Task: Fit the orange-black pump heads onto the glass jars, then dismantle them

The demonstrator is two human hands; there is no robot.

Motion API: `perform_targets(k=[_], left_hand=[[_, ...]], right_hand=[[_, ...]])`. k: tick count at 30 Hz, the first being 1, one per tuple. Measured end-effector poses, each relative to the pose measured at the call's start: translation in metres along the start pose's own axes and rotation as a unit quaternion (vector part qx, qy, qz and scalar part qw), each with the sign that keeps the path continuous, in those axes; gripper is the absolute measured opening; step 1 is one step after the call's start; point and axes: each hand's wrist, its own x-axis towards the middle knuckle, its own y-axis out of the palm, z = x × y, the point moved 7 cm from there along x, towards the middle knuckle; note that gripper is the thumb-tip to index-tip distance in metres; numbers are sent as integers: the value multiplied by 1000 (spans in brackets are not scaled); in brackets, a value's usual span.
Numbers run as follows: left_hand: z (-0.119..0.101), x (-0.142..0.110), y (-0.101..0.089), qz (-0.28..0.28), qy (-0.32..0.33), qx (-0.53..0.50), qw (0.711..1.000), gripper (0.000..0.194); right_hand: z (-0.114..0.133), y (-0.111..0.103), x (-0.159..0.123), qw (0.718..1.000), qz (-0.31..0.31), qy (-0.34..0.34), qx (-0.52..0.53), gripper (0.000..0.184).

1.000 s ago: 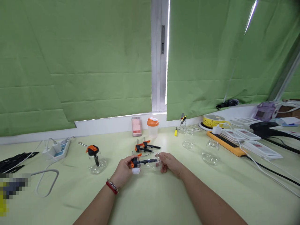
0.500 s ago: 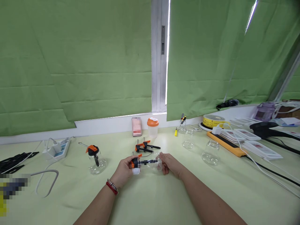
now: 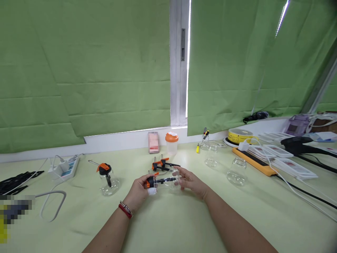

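Sideways between my hands is a clear glass bottle (image 3: 172, 185), with a black tube running inside it. My left hand (image 3: 140, 188), one finger wrapped in white, is closed around its black-and-orange top (image 3: 150, 182). My right hand (image 3: 193, 183) has its fingers curved around the bottle's wide base. Just behind lie two loose black-and-orange tops with black tubes (image 3: 165, 165). To the left, a similar bottle (image 3: 112, 186) stands upright with its top (image 3: 104, 169) on and a metal spout pointing left.
Topless glass bottles (image 3: 237, 174) stand to the right, beside an orange power strip (image 3: 255, 162). An orange-lidded cup (image 3: 172, 144), a pink box (image 3: 153, 142) and a yellow-handled tool (image 3: 197, 148) are at the back. A white power strip (image 3: 70, 168) and cables lie left.
The fingers of my right hand have loosened and spread along the bottle's base. The bottle has tilted slightly, its base end a little higher. My left hand has barely moved.
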Motion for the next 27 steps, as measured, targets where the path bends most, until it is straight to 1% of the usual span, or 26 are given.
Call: perform_targets(k=[7,11,20,27], left_hand=[[-1,-1,1,10,2,8,1000,55],[-1,0,2,12,-1,11,1000,55],[7,2,-1,22,10,16,1000,55],[4,3,1,21,13,22,999,53]], right_hand=[[-4,0,2,1000,-8,1,7,63],[-6,0,2,1000,-16,16,6,65],[-11,-1,2,998,-41,56,2,64],[-8,0,2,998,-39,56,-15,53]])
